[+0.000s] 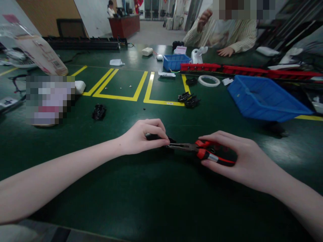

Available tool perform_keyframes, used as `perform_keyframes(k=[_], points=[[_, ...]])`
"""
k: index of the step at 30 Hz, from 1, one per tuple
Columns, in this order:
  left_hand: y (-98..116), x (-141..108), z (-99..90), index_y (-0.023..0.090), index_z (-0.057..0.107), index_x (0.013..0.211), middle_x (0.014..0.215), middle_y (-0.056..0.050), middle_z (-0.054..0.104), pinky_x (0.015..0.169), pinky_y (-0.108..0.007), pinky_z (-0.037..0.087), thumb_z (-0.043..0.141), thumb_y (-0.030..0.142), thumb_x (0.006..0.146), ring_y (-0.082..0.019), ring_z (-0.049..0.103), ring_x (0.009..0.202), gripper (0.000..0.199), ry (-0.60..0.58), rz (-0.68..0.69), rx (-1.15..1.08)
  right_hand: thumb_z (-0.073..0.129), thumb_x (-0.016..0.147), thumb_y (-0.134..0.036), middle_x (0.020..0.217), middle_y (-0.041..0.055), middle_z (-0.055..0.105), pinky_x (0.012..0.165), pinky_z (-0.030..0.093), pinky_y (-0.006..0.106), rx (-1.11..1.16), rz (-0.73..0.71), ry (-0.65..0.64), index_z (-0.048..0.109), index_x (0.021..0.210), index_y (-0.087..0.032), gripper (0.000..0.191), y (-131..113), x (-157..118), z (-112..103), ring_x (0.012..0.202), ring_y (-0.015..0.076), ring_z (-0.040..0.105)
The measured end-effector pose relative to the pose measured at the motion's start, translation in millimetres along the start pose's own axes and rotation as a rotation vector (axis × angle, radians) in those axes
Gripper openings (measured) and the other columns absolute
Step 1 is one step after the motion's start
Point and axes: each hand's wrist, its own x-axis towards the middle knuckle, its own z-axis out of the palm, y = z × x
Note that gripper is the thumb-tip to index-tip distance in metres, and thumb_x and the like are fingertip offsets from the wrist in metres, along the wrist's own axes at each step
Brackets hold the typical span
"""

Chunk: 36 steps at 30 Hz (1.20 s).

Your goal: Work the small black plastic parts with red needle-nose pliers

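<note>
My left hand [145, 136] is closed around a small black part [152, 136], its thumb and fingertips pinched at the part's right end. Much of that part is hidden by the fingers. In my right hand [239, 156] is a pair of long-nose pliers [217, 157] with red and black handles. The pliers point left, and their jaw tips meet my left fingertips. Whether the jaws grip anything is too small to tell. Further up the green table [101, 188], a black part [99, 112] lies at the left and a black clip cluster [189, 99] at the right.
A large blue bin [267, 97] stands at the right, with a smaller blue basket [176, 62] further back. Between them lies a tape roll [209, 80]. Red strips [247, 71] run behind the large bin. A bottle [41, 53] stands at the left. Another person sits across the table.
</note>
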Motion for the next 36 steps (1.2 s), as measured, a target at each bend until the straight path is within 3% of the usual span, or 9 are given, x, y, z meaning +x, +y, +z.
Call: perform_keyframes(k=[19, 27, 31, 36], points=[[-2.7, 3.5, 0.0, 0.016, 0.072, 0.086, 0.087, -0.002, 0.068, 0.074, -0.027, 0.048, 0.065, 0.027, 0.089, -0.013, 0.062, 0.081, 0.013, -0.05, -0.095, -0.109, 0.063, 0.081, -0.048, 0.096, 0.003, 0.07, 0.066, 0.056, 0.036, 0.087, 0.053, 0.013, 0.066, 0.104, -0.026, 0.031, -12.7, 1.3, 4.7, 0.08, 0.022, 0.068], [-1.0, 1.5, -0.2, 0.019, 0.069, 0.105, 0.094, 0.0, 0.073, 0.086, -0.032, 0.044, 0.072, 0.026, 0.085, -0.015, 0.064, 0.088, 0.022, -0.012, -0.043, -0.034, 0.064, 0.082, -0.047, 0.096, 0.0044, 0.071, 0.062, 0.054, 0.037, 0.1, 0.058, 0.1, 0.065, 0.106, -0.027, 0.032, -10.3, -0.2, 6.6, 0.076, 0.0231, 0.067], [-2.7, 1.9, -0.2, 0.019, 0.071, 0.093, 0.089, 0.0, 0.071, 0.08, -0.03, 0.045, 0.067, 0.024, 0.088, -0.014, 0.063, 0.083, 0.008, -0.016, -0.031, -0.038, 0.065, 0.081, -0.048, 0.096, 0.0048, 0.07, 0.06, 0.054, 0.037, 0.098, 0.04, 0.115, 0.065, 0.108, -0.026, 0.034, -6.4, 0.4, 9.4, 0.075, 0.0235, 0.067], [-3.6, 3.2, 0.4, 0.018, 0.068, 0.085, 0.085, 0.0, 0.069, 0.08, -0.031, 0.045, 0.068, 0.023, 0.087, -0.014, 0.062, 0.081, 0.006, -0.017, -0.05, -0.048, 0.067, 0.08, -0.047, 0.094, 0.0045, 0.071, 0.059, 0.055, 0.037, 0.084, 0.019, 0.122, 0.066, 0.108, -0.026, 0.035, -4.1, 1.3, 9.4, 0.074, 0.0241, 0.067]])
